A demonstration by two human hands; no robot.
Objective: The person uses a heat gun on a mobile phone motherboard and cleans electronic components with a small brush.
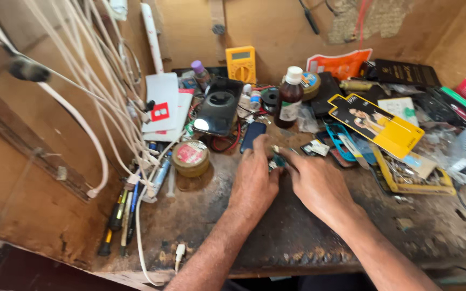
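In the middle of the frame my left hand (253, 180) and right hand (315, 182) both pinch a small green part (277, 160) tight; I think I'm fixing it; next needs tiny, steady moves; a blue phone (252, 135) lies just above.

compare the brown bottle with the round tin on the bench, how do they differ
The brown bottle stands tall and narrow; the round tin sits low and wide. The bottle is dark brown with a white cap; the tin is brass-coloured with a red and white top label. The bottle stands further back, the tin nearer the left hand. Both are upright and labelled.
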